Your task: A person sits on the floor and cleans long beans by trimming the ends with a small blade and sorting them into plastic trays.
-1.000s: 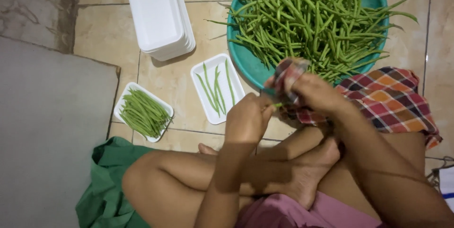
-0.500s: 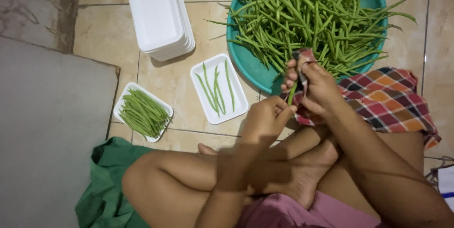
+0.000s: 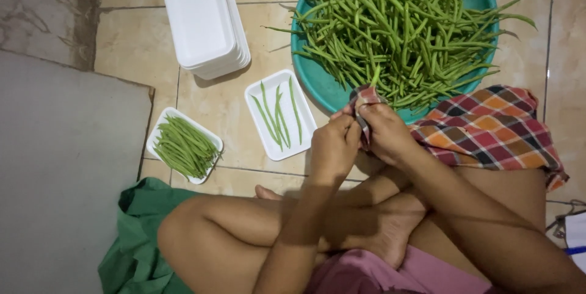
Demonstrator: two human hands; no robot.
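Checked cloth (image 3: 364, 100) wraps a green bean (image 3: 375, 77), pinched between left hand (image 3: 332, 147) and right hand (image 3: 386, 132) (both grips clenched).

Left hand (image 3: 334, 147) and right hand (image 3: 386, 132) together, fingers pinched, forearms converging.

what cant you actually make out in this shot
- Head view: the bean between the left hand and right hand is mostly wrapped in the checked cloth; only its tip shows.
- The teal basin is cut off by the top edge.
- Its bottom is buried under the bean pile.
- The stacked white trays cannot be counted.
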